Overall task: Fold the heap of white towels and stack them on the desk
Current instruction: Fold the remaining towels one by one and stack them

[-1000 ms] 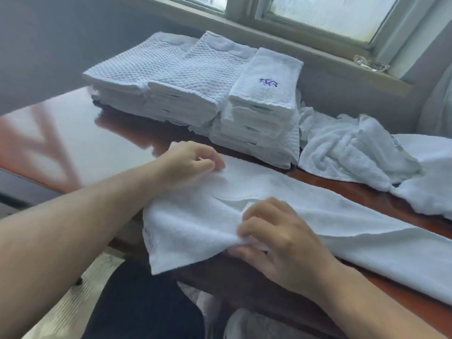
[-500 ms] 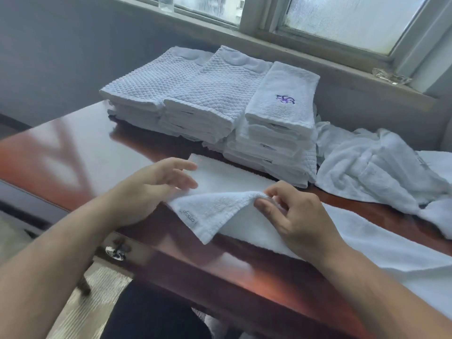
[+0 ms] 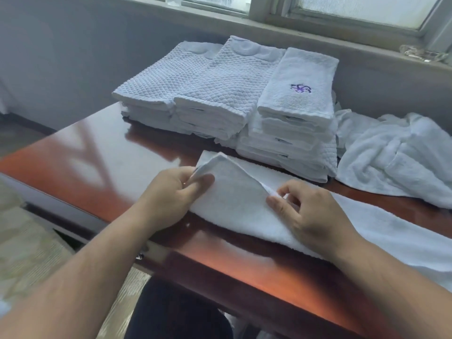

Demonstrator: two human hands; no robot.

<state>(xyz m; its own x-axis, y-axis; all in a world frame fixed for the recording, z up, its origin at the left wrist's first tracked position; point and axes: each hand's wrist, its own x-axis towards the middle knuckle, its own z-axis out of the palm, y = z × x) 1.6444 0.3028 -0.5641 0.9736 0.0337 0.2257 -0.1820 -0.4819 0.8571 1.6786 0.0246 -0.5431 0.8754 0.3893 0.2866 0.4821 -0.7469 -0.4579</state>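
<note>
The long white towel is cut off by the right edge of the frame, so its far end cannot be seen, and part of its near edge is covered by the right hand and forearm. It is laid across the glossy reddish surface from the centre of the frame toward the lower right. Its left end is doubled over, with the upper layer raised slightly off the layer beneath. The corner of that raised layer is pinched by the left hand, thumb on top, the fingertips being hidden under the cloth. The slanting edge of the same layer is pinched between the thumb and curled fingers of the right hand. Behind the towel, in the upper centre, stacks of folded towels are set side by side and touching. Two are topped with waffle-textured cloth, and the rightmost stack is topped by a smoother towel bearing a small purple emblem whose design cannot be made out. The number of towels in each stack cannot be counted. At the right of the frame a crumpled heap of unfolded towels is seen just beside the stacks, partly cut off by the frame edge. A small clear object on the window sill at the upper right is too blurred to be identified.
</note>
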